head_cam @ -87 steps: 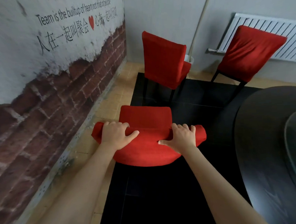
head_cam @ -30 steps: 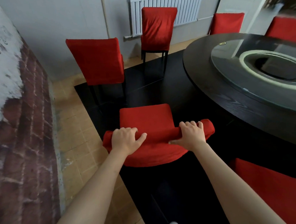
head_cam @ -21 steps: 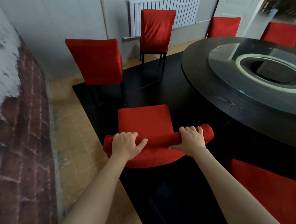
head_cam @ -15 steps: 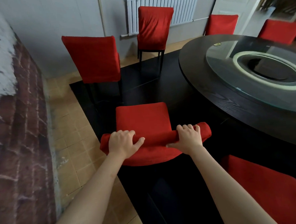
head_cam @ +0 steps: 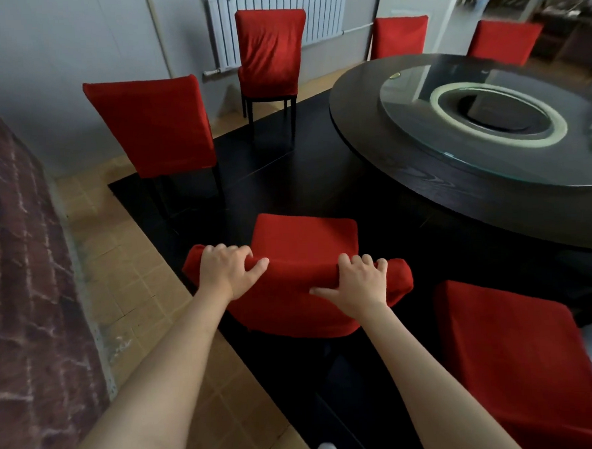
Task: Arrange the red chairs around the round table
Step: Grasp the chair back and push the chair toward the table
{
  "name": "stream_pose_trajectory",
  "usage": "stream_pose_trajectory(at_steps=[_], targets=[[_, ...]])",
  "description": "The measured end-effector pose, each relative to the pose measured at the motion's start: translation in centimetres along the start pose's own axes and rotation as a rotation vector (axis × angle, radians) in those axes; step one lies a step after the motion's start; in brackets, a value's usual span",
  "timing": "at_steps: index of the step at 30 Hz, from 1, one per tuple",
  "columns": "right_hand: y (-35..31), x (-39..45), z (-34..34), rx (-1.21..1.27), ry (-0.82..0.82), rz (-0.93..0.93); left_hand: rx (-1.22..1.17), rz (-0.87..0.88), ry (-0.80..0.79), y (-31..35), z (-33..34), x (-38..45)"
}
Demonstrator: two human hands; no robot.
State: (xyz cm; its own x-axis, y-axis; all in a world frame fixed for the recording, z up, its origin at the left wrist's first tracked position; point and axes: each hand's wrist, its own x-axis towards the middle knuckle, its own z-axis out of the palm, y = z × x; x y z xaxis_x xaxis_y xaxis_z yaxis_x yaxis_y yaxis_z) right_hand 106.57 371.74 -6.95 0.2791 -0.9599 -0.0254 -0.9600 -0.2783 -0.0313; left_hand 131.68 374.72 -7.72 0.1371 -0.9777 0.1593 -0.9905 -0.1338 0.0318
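Left of both hands runs a brick-pattern wall [head_cam: 24, 307]; no writing on it can be read here, and no labels show elsewhere. Beyond the left hand [head_cam: 225, 269], well apart from it, a red chair [head_cam: 152, 125] stands with its back to us, and further off a second chair [head_cam: 270, 50] waits under the radiator [head_cam: 317, 10].

The left hand is clenched over the left end of the top rail of the held chair [head_cam: 306, 244], fingers curled over the front, thumb along the near side. The right hand [head_cam: 357, 283] grasps the right end of that rail likewise. This chair sits directly ahead of the hands, its seat pointing roughly toward the round table [head_cam: 405, 170], which lies up and right of the right hand.

To finish the step well, I judge both hands should push evenly so the seat swings square to the table edge; whether its legs are lifted or dragging is hidden. Just right of the right forearm, another chair [head_cam: 521, 360] crowds in, so leave a gap.
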Motion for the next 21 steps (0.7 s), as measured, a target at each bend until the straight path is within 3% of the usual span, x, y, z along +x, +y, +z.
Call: stream_pose_trajectory(at_steps=[6, 11, 21], targets=[[-1.6, -1.5, 0.2, -0.019, 0.021, 0.082, -0.035, 0.088, 0.019, -1.4, 0.4, 0.1], [-0.9, -1.3, -0.2, -0.029, -0.025, 0.045, -0.049, 0.134, 0.005, -1.8, 0.6, 0.4], [-0.2, -0.5, -1.3, 0.005, -0.108, 0.070, -0.082, 0.131, 0.018, -1.9, 0.8, 0.3]])
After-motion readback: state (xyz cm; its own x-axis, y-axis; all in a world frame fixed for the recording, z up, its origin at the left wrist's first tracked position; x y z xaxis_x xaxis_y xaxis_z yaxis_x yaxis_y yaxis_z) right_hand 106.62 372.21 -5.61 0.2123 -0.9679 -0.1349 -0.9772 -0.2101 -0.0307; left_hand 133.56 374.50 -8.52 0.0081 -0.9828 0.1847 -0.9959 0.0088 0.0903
